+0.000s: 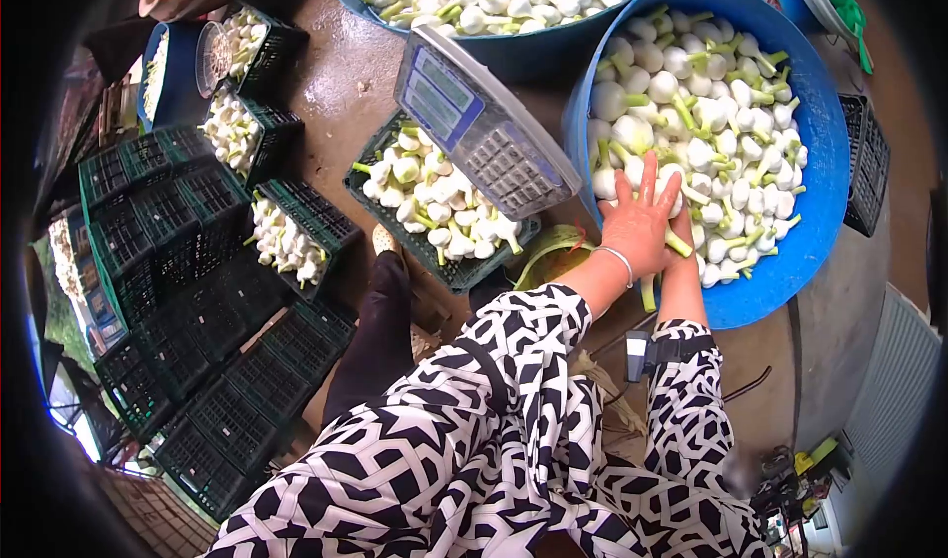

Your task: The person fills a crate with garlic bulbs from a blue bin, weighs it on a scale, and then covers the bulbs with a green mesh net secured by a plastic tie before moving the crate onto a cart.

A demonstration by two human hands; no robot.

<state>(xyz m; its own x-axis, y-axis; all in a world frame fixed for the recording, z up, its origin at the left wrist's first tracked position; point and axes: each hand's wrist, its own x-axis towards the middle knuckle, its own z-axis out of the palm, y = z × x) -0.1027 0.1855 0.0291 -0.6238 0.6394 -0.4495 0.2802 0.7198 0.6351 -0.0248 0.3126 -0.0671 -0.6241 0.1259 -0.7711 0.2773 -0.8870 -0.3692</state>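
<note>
My left hand, with a bracelet at the wrist, lies over garlic bulbs at the near edge of a round blue tub. Its fingers are stretched out and spread, with white bulbs around and between them. My right hand is close beside and partly under the left, its fingers mostly hidden. Between the two hands a green garlic stem sticks out, and another stem hangs below them. Whether the right fingers grip a bulb does not show.
A digital scale stands left of the tub, with a crate of garlic behind it. A second blue tub of garlic is at the back. Dark plastic crates are stacked at left. A black crate lies right of the tub.
</note>
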